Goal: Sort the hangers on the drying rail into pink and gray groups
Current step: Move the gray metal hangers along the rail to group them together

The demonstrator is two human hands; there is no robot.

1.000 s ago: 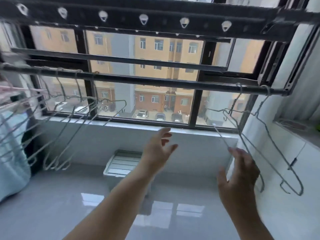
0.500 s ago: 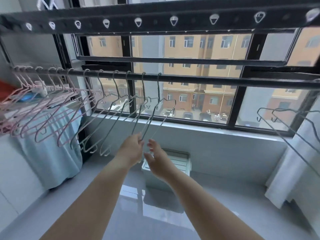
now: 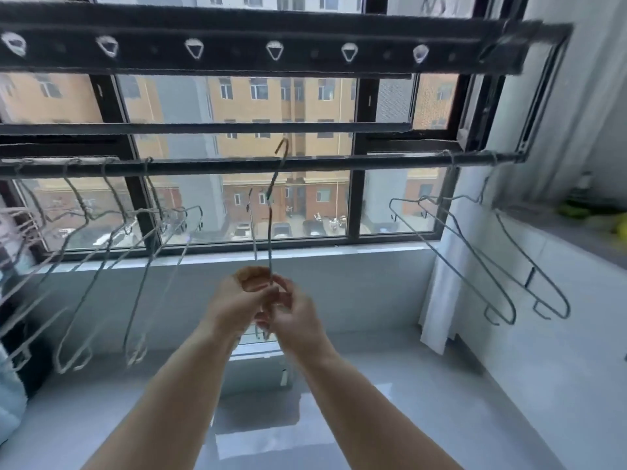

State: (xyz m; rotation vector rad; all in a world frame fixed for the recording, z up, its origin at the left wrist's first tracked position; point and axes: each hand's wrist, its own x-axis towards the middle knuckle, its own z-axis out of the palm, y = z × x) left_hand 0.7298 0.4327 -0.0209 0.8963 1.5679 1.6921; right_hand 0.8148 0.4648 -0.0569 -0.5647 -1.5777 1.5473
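Mid-sort, judging by layout. Gray hanger (image 3: 270,232) grasped low by left hand (image 3: 234,301) and right hand (image 3: 297,317) together, hook lifted just above drying rail (image 3: 390,161), mid-span. Two gray hangers (image 3: 475,262) parked at right end. Gray bunch (image 3: 142,266) left of centre, likely next. Far-left hangers (image 3: 20,239) too blurred for colour.

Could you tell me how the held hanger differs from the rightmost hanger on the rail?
The held hanger is gripped by the left hand and right hand; the rightmost hanger hangs untouched. The held hanger's hook pokes above the rail; the rightmost hanger's loops over it. Both are gray wire.
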